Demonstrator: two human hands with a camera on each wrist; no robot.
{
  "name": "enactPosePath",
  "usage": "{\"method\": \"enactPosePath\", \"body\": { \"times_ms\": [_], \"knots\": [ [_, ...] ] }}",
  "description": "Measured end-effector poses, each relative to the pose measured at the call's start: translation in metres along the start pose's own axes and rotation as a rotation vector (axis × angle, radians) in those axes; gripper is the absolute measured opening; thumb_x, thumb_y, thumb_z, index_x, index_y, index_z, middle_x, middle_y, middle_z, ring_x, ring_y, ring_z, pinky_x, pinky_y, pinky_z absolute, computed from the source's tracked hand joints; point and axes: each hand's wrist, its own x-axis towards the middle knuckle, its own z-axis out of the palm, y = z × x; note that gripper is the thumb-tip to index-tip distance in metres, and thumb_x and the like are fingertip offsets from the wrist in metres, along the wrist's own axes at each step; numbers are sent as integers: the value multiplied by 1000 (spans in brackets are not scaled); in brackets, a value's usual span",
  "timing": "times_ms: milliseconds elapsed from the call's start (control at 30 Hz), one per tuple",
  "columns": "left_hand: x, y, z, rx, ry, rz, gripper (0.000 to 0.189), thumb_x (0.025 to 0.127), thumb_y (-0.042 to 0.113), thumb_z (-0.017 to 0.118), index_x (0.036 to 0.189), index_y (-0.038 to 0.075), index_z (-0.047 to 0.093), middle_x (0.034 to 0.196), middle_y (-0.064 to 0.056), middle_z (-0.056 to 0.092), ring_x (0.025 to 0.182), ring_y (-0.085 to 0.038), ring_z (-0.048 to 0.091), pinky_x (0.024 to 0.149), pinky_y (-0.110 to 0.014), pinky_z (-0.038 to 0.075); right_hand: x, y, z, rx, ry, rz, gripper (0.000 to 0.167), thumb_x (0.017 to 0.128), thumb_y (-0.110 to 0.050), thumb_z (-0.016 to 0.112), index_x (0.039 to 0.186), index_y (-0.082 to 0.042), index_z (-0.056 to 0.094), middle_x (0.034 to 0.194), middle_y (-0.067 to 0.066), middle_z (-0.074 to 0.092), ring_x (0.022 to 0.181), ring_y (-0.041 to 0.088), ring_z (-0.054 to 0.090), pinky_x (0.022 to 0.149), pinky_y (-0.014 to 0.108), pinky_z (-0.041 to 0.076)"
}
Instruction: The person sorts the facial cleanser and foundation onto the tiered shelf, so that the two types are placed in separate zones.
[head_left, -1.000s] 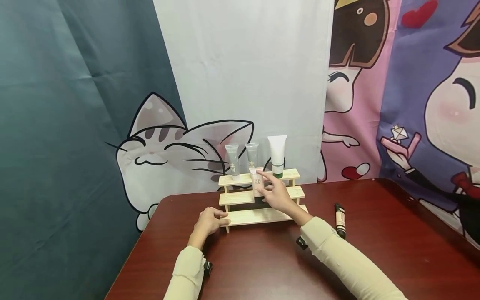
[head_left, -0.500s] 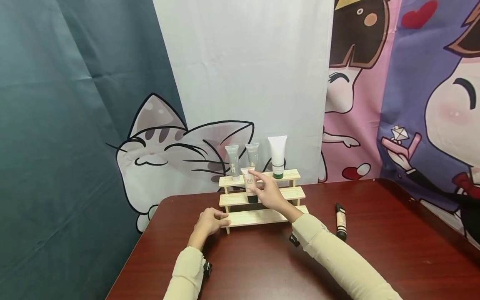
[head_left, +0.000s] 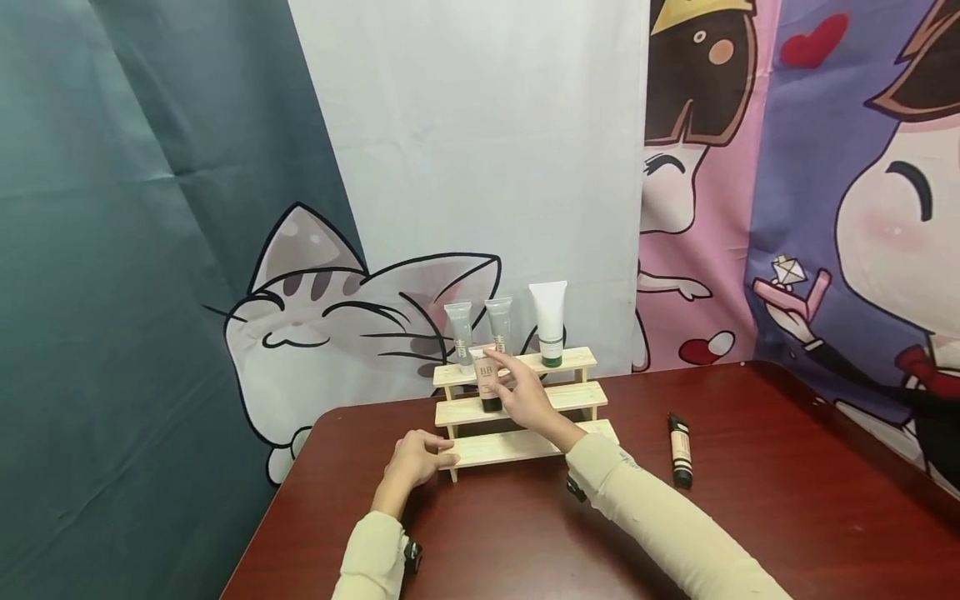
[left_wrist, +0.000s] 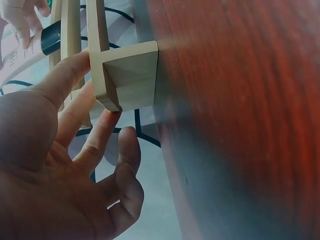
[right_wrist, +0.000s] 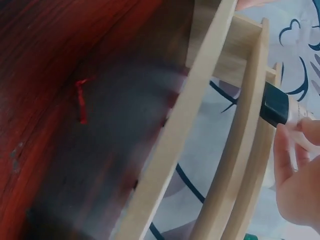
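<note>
In the head view my right hand pinches a pale pink BB cream tube with a black cap. The tube stands cap down at the left part of the middle step of a three-step wooden display rack. In the right wrist view its black cap meets the step. My left hand holds the left end of the lowest step. In the left wrist view, thumb and fingers bear on that step's corner.
On the top step stand two grey translucent tubes and a white tube with a green cap. A beige tube with black ends lies on the red-brown table at right. Behind hangs a printed curtain.
My right hand has moved left along the middle step with the BB cream tube. My left hand keeps its hold on the rack. The head view has shifted slightly.
</note>
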Motion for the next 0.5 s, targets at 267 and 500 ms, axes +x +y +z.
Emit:
{"method": "enactPosePath", "body": {
  "times_ms": [267, 500],
  "knots": [
    [-4, -5, 2, 5, -5, 9, 24, 75, 34, 88, 97, 30, 82, 120, -3, 66, 119, -37, 57, 85, -61, 48, -10, 8, 9, 0, 64, -78, 64, 85, 9, 72, 142, -14, 54, 126, 15, 64, 92, 26, 71, 72, 28, 58],
    [1, -3, 2, -11, -4, 2, 24, 77, 34, 87, 99, 29, 81, 127, -7, 64, 123, -41, 54, 89, -62, 47, -6, 8, 10, 39, 100, -127, 62, 86, 9, 71, 142, -10, 52, 122, 20, 66, 92, 32, 72, 74, 29, 59]
  ]
}}
